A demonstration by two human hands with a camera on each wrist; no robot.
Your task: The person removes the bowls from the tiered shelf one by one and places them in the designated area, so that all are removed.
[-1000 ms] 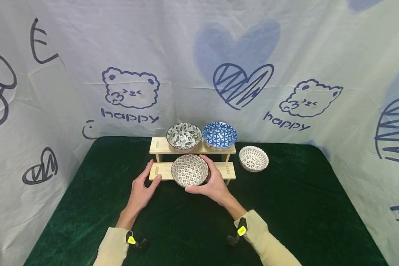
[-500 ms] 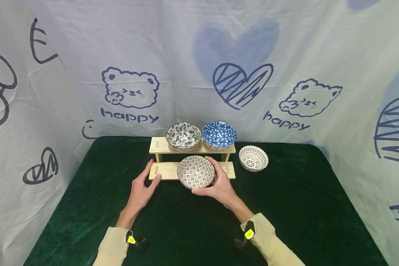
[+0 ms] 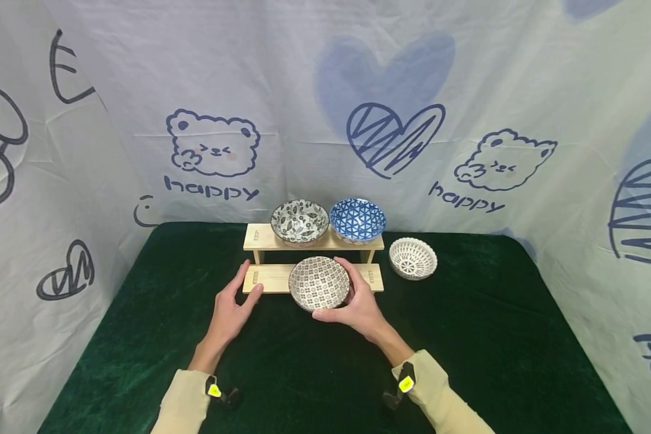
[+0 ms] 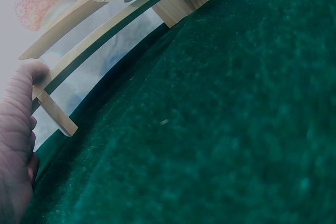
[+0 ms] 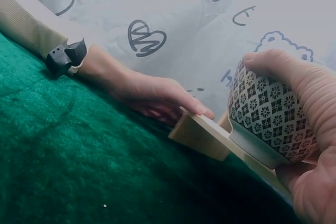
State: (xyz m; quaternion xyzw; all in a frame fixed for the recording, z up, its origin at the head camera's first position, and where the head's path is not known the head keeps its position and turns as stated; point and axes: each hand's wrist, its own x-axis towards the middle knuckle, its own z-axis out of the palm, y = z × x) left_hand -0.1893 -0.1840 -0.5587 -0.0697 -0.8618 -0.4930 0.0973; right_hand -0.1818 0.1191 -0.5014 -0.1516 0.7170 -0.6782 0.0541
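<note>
A bowl with a small dark grid pattern (image 3: pixel 317 283) is at the lower board of a two-tier wooden stand (image 3: pixel 266 277). My right hand (image 3: pixel 362 306) grips it from the right, thumb at the near side and fingers round the far rim. In the right wrist view the bowl's white foot (image 5: pixel 257 148) meets the board's surface, and the thumb and fingers of that hand span its side. At the stand's left end, my left hand (image 3: pixel 230 308) holds the lower board, its thumb (image 4: pixel 34 69) against the front edge.
On the upper board sit a bowl with black leaf patterns (image 3: pixel 299 222) and a blue patterned bowl (image 3: pixel 358 219). A smaller white bowl with brown marks (image 3: pixel 413 259) stands on the green cloth (image 3: pixel 466 337), right of the stand. A printed white curtain (image 3: pixel 304 90) hangs behind.
My right hand has shifted the grid-patterned bowl a little to the right along the lower board, then slightly toward me. The left hand has stayed in place.
</note>
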